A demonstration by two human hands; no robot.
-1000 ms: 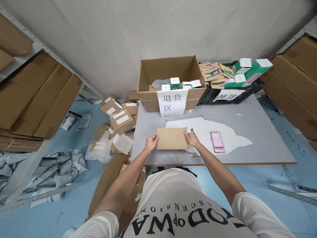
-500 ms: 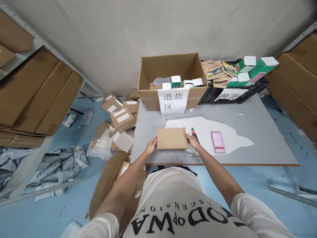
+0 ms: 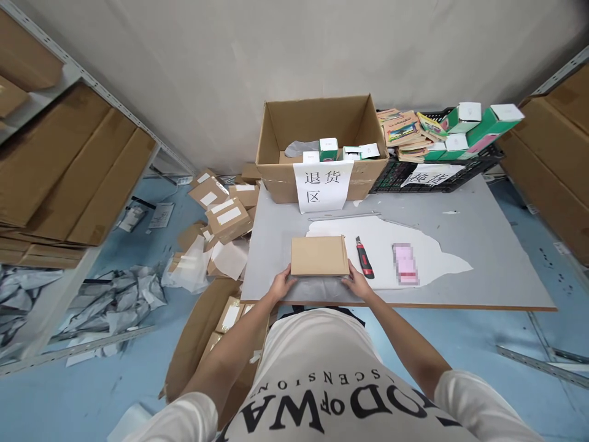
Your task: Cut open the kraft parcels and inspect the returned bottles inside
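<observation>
On the desk [image 3: 483,245] I see a red utility knife [image 3: 365,258] lying flat, with a pink phone [image 3: 405,263] near it to the right. An open cardboard carton [image 3: 322,126] with a paper sign [image 3: 322,189] stands at the far edge. Beside it, a black crate [image 3: 414,172] holds green boxes [image 3: 478,126] and booklets [image 3: 402,132]. Small labelled parcels [image 3: 221,209] lie on the floor at left.

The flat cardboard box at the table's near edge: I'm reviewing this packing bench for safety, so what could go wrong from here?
1. The flat cardboard box sits close to the near edge of the table, held at its near corners by the left hand and right hand; a slip might drop it onto the cartons on the floor.
2. The red utility knife lies just beside the right hand; whether its blade is out cannot be told, so a sideways reach could risk a cut.
</observation>
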